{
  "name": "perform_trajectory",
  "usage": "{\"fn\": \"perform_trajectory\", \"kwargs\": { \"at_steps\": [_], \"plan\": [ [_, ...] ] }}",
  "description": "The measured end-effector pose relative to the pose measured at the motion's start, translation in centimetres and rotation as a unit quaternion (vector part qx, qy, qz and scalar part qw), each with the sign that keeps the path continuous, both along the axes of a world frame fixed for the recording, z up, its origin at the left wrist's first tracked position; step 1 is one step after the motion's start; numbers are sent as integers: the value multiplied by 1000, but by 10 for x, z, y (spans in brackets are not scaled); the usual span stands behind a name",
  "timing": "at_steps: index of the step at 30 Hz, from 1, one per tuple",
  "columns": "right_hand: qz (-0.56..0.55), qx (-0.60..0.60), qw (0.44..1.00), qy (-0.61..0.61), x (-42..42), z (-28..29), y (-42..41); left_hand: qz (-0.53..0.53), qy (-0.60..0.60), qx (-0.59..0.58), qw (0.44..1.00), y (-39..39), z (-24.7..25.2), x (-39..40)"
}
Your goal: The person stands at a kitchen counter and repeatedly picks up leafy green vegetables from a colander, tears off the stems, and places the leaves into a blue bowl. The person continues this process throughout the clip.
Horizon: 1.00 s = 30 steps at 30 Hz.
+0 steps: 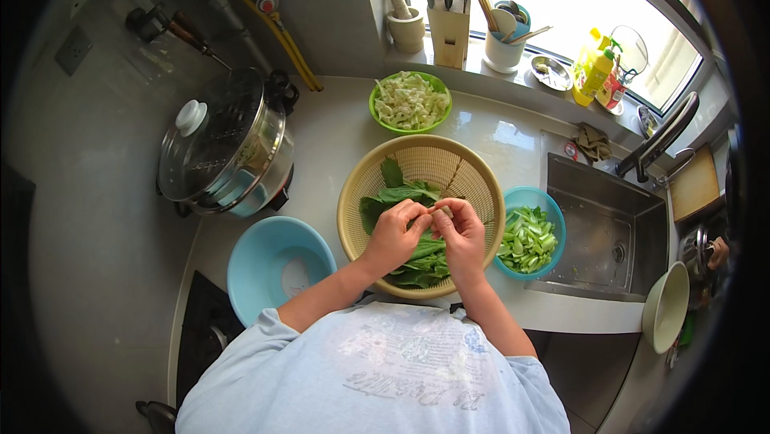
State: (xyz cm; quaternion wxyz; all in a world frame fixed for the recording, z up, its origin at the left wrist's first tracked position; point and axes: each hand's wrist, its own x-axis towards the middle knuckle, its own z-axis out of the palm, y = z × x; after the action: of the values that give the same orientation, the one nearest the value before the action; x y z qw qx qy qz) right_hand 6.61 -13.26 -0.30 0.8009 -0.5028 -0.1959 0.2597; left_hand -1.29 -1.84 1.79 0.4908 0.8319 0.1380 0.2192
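Both hands meet above a tan plastic colander basket point(475, 172) on the counter. Between the fingertips of my right hand point(464, 238) is a small pale piece point(446, 211), perhaps a garlic clove; the fingers partly cover it. My left hand point(394, 235) pinches at its near side, thumb and forefinger against the right fingertips. Beneath them, dark green leaves point(415, 192) lie in the basket, partly hidden by my hands and wrists. Close on the right, a blue bowl point(559, 217) holds chopped green stalks point(529, 241).
A green bowl point(373, 115) of torn pale cabbage or cauliflower point(412, 100) stands behind the basket. Left are a blue basin point(252, 265) and a lidded steamer pot point(264, 157). At right is a steel sink point(595, 235) with a faucet point(659, 133). A knife block point(448, 34) stands on the windowsill.
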Motion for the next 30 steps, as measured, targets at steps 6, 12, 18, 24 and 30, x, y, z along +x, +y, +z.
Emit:
{"fn": "perform_trajectory", "kwargs": {
  "at_steps": [6, 12, 18, 24, 30],
  "plan": [
    [133, 32, 981, 135, 21, 3, -22, -121, -19, 40, 992, 9, -5, -8],
    [-149, -81, 985, 17, 65, -32, -72, -138, 3, -70, 988, 7, -6, -7],
    [-306, -352, 873, -139, 96, -88, -133, -158, 61, 1, 986, 7, 3, 4],
    [-210, -234, 945, -84, 61, -49, -105, -213, 81, -27, 973, -3, -9, 23],
    [-20, -92, 995, 31, 21, -27, -55, -194, 99, -215, 952, -16, -24, 35]
  ]
}}
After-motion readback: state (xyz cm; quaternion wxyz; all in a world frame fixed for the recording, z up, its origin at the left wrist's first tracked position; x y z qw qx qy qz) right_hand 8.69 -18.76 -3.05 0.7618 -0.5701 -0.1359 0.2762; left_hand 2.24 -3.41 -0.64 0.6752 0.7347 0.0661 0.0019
